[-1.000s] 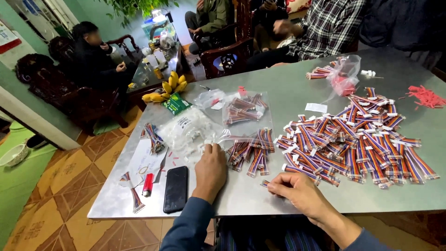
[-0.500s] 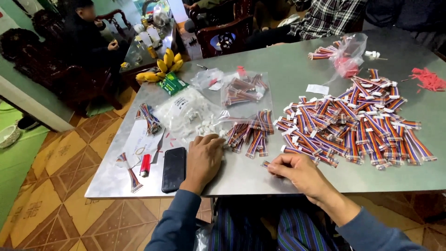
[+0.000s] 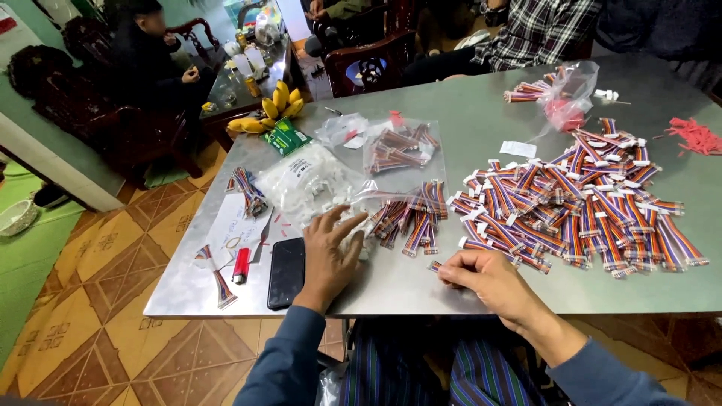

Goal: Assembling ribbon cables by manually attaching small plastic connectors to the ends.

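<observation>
Left hand lies flat, fingers spread, on the clear bag of white connectors, pinning it at the table edge. Right hand is curled tight, pinching one striped cable off to itself, while the big cable pile sits just beyond, within reach.

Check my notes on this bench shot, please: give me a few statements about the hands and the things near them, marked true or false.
1. The left hand rests on a clear bag of white parts. True.
2. The right hand holds the phone. False: it pinches a ribbon cable end; the phone lies left of the left hand.
3. A red lighter lies left of the phone. True.
4. The big cable pile sits left of both hands. False: it is to the right.
</observation>
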